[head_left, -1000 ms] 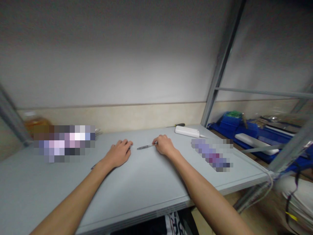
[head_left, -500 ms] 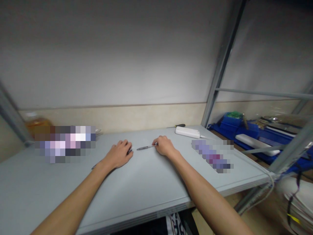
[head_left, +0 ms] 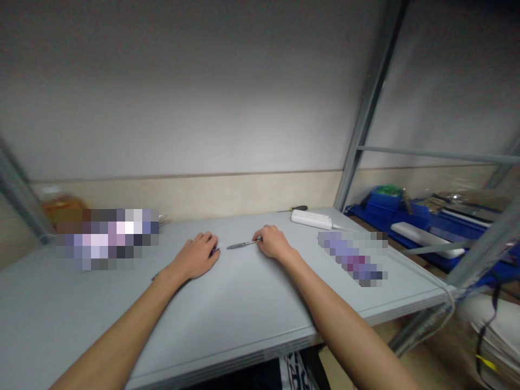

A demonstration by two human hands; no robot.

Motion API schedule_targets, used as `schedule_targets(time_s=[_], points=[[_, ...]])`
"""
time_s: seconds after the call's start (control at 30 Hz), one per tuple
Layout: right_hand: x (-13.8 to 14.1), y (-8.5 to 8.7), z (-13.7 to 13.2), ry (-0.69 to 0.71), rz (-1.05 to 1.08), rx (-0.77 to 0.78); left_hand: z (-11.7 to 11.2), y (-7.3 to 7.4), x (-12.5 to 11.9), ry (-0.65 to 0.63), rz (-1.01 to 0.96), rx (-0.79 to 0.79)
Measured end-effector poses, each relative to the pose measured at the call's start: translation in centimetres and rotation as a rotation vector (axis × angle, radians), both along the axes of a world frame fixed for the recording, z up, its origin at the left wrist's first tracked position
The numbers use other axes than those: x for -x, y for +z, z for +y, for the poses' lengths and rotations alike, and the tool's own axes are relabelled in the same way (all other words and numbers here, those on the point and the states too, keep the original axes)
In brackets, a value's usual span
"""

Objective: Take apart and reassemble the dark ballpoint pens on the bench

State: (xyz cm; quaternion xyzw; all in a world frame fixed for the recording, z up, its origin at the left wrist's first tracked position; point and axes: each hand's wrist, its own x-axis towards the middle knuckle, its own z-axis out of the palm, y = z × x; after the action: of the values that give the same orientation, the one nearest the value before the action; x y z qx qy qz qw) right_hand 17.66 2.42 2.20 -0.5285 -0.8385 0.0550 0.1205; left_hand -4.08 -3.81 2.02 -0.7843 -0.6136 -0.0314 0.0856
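Note:
My right hand (head_left: 272,241) is closed, thumb and fingers pinching one end of a slim silver-grey pen (head_left: 240,245). Its pointed end reaches left, just above the grey tabletop (head_left: 227,314) or on it. To the left, my left hand (head_left: 199,255) rests on the table with curled fingers. A small dark object (head_left: 214,251) shows between its thumb and index finger, mostly hidden. Past the left wrist, the tip of a thin dark item (head_left: 155,277) sticks out from under the forearm. Whether both belong to one thing, I cannot tell.
A white power strip (head_left: 311,219) and a screwdriver (head_left: 298,208) lie at the back right. Blurred-out items (head_left: 351,259) lie to the right and others (head_left: 109,238) back left, by an amber bottle (head_left: 60,206). Metal posts (head_left: 371,103) and blue bins (head_left: 384,203) stand beyond.
Both hands stay in nearly the same place, and the pen remains in my right hand. The view shifts only very slightly.

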Motion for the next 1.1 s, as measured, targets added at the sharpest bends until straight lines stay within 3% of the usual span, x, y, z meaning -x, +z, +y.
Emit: schedule_targets(time_s=[0.63, 1.1], points=[[-0.1, 0.4, -0.2, 0.022, 0.009, 0.03, 0.4, -0.2, 0.9, -0.093, -0.081, -0.03], [0.4, 0.2, -0.7, 0.117, 0.023, 0.042, 0.4, -0.2, 1.0, -0.076, -0.101, -0.058]])
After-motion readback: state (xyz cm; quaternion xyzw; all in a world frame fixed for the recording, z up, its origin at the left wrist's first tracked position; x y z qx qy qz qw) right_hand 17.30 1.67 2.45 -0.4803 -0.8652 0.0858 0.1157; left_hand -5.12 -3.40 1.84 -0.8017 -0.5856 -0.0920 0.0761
